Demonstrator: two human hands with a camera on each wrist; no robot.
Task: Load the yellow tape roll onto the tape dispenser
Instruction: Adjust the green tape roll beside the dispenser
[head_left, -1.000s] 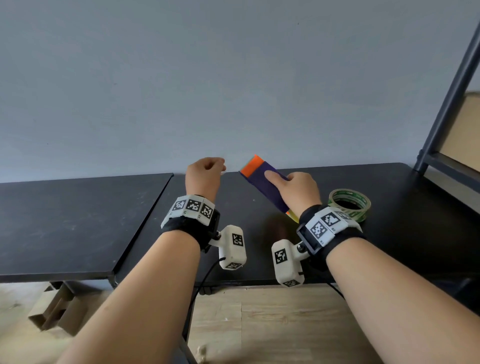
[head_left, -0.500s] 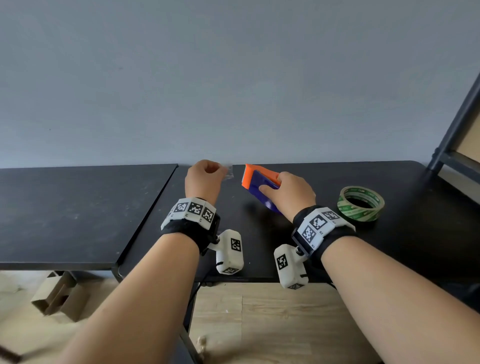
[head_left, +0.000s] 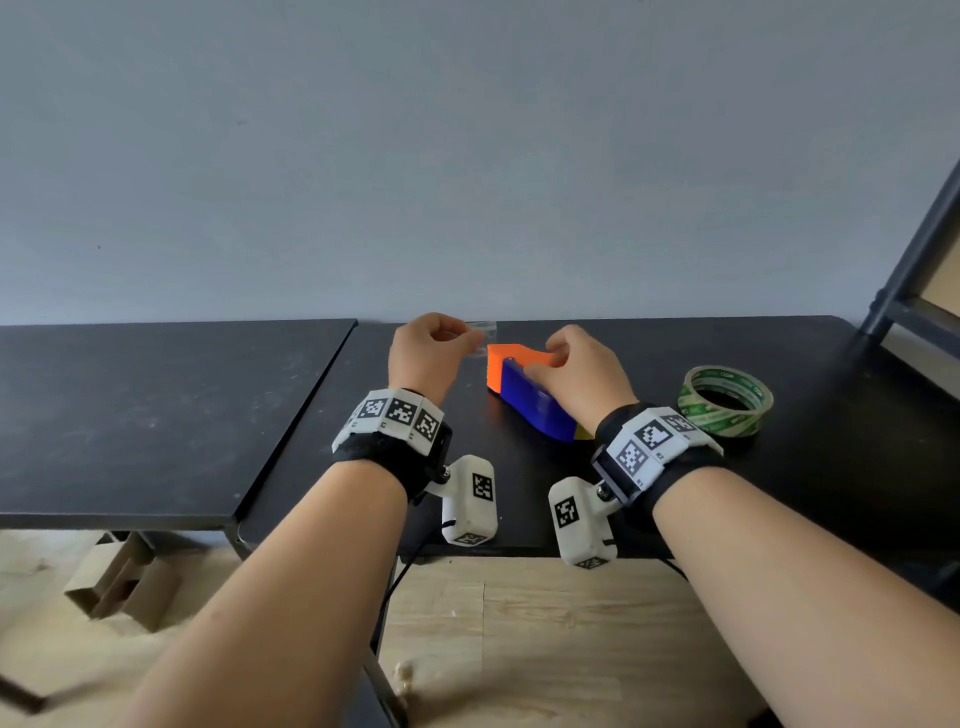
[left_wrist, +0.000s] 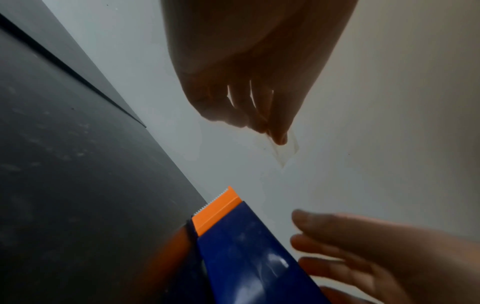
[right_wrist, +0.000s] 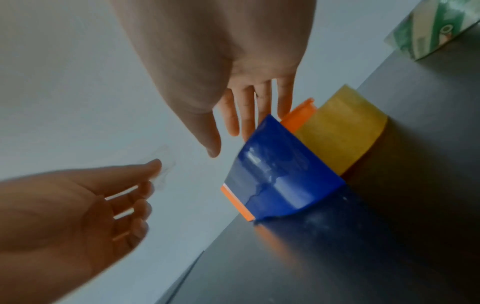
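The blue tape dispenser (head_left: 530, 405) with an orange cutter end (head_left: 494, 370) lies on the black table (head_left: 675, 493). The yellow tape roll (right_wrist: 342, 131) sits in its rear end, and only a sliver of the yellow tape roll (head_left: 583, 434) shows in the head view. My right hand (head_left: 545, 364) rests on the dispenser's top with fairly straight fingers (right_wrist: 259, 115), the thumb apart from it. To the left, my left hand (head_left: 475, 343) hovers above the table and pinches a small clear piece of tape (left_wrist: 285, 152) just beyond the cutter.
A green-printed tape roll (head_left: 724, 400) lies flat on the table to the right of my right wrist. A second black table (head_left: 130, 415) adjoins on the left. A dark shelf frame (head_left: 914, 260) stands at the far right, and a cardboard box (head_left: 119, 587) lies on the floor.
The dispenser came down from a raised tilt to lie on the table. My right hand loosened from gripping it to resting on it. My left hand still pinches the clear tape piece.
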